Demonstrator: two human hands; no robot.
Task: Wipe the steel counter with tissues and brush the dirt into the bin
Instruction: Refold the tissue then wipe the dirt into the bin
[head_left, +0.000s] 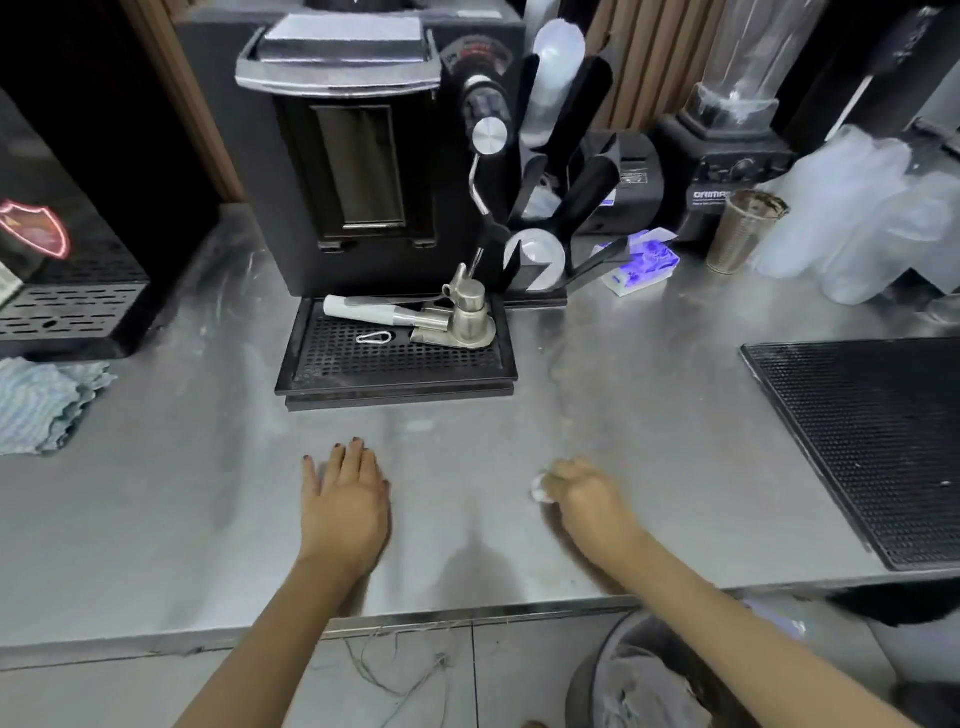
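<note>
Tissue (542, 491) is clamped in the right hand (582, 499)'s fingers, left hand (345, 499) laid flat; bin (597, 654) is sited below the bench (675, 415) edge, rightward.

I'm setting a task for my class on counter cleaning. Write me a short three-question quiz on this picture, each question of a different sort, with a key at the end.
1. True or false: the left hand lies flat on the steel counter, fingers straight.
2. What does the right hand grip? A) a brush B) a wadded white tissue C) a metal cup
3. Fill the gap: the bin stands ____ the counter's front edge, on the person's right.
Key: 1 true; 2 B; 3 below.
</note>
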